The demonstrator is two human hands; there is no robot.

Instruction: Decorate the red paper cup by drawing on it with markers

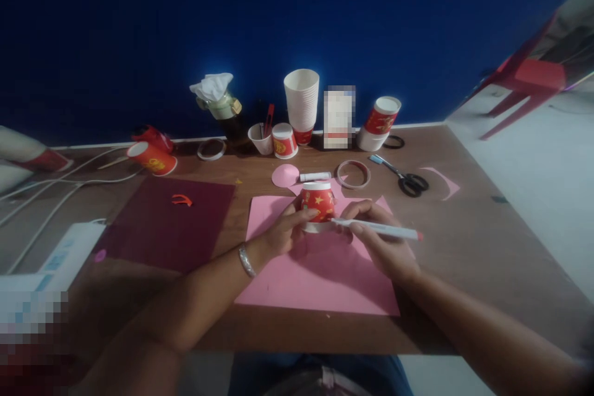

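Note:
A red paper cup with gold stars stands upside down on a pink paper sheet. My left hand is wrapped round the cup's left side and holds it down. My right hand grips a white marker whose tip touches the base of the cup on its right side; the marker's red end points right. A silver bracelet sits on my left wrist.
A dark red paper sheet lies to the left. Behind are a pink paper circle, a glue stick, a tape ring, black scissors, a stack of cups and more red cups. Cables run at far left.

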